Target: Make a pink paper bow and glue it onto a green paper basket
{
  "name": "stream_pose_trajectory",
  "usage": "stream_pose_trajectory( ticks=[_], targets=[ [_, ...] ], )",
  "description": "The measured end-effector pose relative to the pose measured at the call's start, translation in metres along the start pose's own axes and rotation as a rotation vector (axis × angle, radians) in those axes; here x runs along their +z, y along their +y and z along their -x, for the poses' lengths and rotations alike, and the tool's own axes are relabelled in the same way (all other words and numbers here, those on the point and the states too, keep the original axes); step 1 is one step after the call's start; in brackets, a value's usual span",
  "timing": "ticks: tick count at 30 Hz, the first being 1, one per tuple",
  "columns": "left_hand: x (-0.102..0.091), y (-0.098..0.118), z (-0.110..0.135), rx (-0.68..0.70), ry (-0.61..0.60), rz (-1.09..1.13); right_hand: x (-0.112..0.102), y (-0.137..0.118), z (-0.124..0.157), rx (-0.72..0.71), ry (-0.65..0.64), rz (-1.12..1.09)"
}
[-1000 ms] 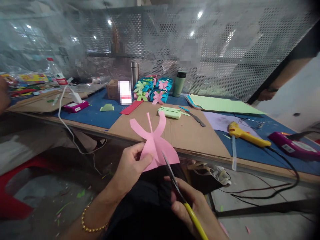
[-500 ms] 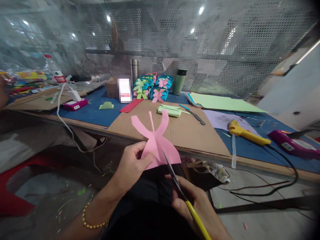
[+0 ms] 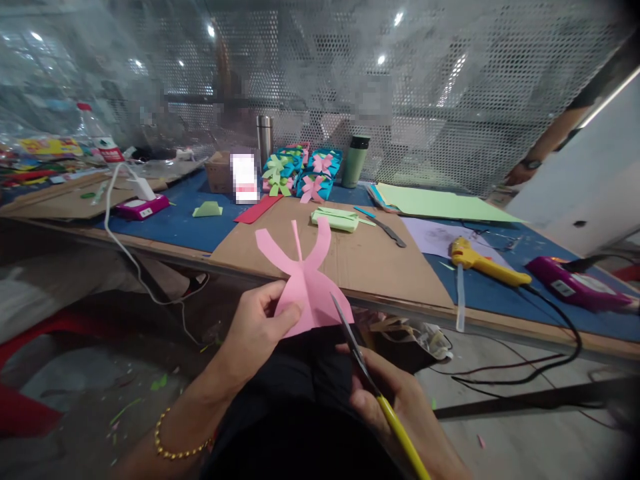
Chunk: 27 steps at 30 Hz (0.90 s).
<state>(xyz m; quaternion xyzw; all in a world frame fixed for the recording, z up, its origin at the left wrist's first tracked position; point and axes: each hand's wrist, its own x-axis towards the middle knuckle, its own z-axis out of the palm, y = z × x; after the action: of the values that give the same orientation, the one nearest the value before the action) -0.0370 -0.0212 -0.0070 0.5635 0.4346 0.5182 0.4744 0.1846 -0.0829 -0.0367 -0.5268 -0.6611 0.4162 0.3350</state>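
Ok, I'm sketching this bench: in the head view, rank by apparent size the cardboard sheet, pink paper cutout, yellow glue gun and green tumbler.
1. cardboard sheet
2. pink paper cutout, enlarged by nearness
3. yellow glue gun
4. green tumbler, farthest back, true rank unsure

The left hand (image 3: 255, 327) pinches a pink paper cutout (image 3: 305, 280); the right hand (image 3: 395, 407) works yellow-handled scissors (image 3: 373, 387) into it.

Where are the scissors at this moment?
In the head view, low and right of centre: the right hand holds the scissors, blades at the pink paper in the left hand.
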Motion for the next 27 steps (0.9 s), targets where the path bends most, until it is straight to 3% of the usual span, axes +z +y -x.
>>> stream_pose_trajectory(
  ticks=[27],
  targets=[
    [-0.0020,-0.0013,0.0028,-0.012,-0.014,0.002,-0.0013,-0.0022,-0.0022,0.016,0.013,-0.033]
  ],
)
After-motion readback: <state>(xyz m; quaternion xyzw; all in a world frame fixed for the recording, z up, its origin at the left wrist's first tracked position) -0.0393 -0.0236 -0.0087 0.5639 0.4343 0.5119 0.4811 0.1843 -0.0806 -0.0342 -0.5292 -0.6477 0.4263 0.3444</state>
